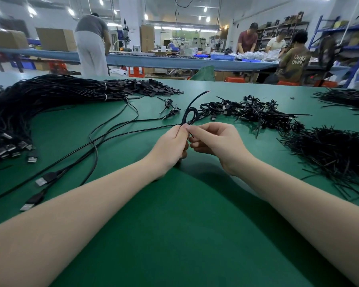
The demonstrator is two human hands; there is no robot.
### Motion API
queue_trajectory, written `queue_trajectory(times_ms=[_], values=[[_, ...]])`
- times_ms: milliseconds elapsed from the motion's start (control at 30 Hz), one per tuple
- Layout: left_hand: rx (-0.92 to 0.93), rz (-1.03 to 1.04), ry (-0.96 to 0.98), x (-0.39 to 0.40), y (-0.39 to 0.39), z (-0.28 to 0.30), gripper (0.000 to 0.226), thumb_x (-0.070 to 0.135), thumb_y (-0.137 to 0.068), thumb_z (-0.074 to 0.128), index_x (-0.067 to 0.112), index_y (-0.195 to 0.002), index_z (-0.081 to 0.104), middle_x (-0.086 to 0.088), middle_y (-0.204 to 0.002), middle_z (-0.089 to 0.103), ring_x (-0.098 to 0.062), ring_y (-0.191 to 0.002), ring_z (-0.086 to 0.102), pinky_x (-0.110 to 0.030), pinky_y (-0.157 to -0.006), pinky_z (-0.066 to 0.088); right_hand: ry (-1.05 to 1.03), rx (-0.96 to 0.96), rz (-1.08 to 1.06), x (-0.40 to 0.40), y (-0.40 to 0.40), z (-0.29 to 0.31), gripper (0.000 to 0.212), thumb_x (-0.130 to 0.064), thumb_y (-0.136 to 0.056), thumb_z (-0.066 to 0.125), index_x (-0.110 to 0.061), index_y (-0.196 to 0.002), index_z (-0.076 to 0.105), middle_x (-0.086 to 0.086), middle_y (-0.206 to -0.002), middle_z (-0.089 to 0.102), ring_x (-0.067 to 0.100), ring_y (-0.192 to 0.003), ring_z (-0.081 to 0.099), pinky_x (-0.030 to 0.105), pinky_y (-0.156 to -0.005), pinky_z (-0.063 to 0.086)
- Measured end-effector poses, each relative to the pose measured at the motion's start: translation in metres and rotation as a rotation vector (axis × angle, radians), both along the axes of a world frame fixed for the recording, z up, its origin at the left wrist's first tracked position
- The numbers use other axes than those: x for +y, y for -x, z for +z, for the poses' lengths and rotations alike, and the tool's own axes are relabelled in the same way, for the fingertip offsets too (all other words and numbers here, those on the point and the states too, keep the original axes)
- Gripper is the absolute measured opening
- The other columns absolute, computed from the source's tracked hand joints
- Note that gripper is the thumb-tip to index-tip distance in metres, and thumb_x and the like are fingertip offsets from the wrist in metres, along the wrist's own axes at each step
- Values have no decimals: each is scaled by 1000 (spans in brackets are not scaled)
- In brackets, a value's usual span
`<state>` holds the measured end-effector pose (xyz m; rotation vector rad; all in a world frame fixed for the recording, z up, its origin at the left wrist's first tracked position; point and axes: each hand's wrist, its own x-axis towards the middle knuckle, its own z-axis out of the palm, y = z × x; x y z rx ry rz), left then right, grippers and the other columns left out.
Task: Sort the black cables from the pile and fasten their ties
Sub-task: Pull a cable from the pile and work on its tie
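My left hand (172,145) pinches a black cable (190,114) just below a small loop that stands up from my fingers, its stripped end pointing up and right. My right hand (217,141) is right beside it, fingers curled, pinching a thin black tie at the base of the loop. The cable's long tail runs left across the green table (174,224) to USB plugs (43,180). A big pile of untied black cables (39,100) lies at the far left. Coiled, tied cables (249,111) lie heaped behind my hands.
A heap of loose black ties (332,150) lies at the right, with more black strands (348,98) at the far right. Two small tied coils (170,107) sit mid-table. Several people work at a long blue bench (174,61) beyond the table.
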<state>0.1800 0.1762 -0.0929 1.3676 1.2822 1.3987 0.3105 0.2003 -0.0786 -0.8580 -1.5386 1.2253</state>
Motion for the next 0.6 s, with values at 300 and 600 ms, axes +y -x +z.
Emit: queue_trajectory(times_ms=[300, 600], values=[[-77, -42, 24, -5, -2, 4, 30, 28, -104, 33, 16, -79, 44, 12, -52, 33, -3, -41, 30, -15, -41, 28, -162, -186, -43, 1, -7, 9, 16, -15, -80, 76, -22, -66, 75, 6, -67, 72, 16, -62, 66, 29, -67, 59], [-34, -11, 52, -6, 2, 6, 44, 39, -97, 43, 16, -64, 60, -1, -54, 57, -16, -46, 56, -24, -50, 37, -557, -489, -292, 2, -5, 11, 10, -13, -82, 69, -17, -73, 72, -9, -68, 67, 6, -63, 60, 12, -59, 45]])
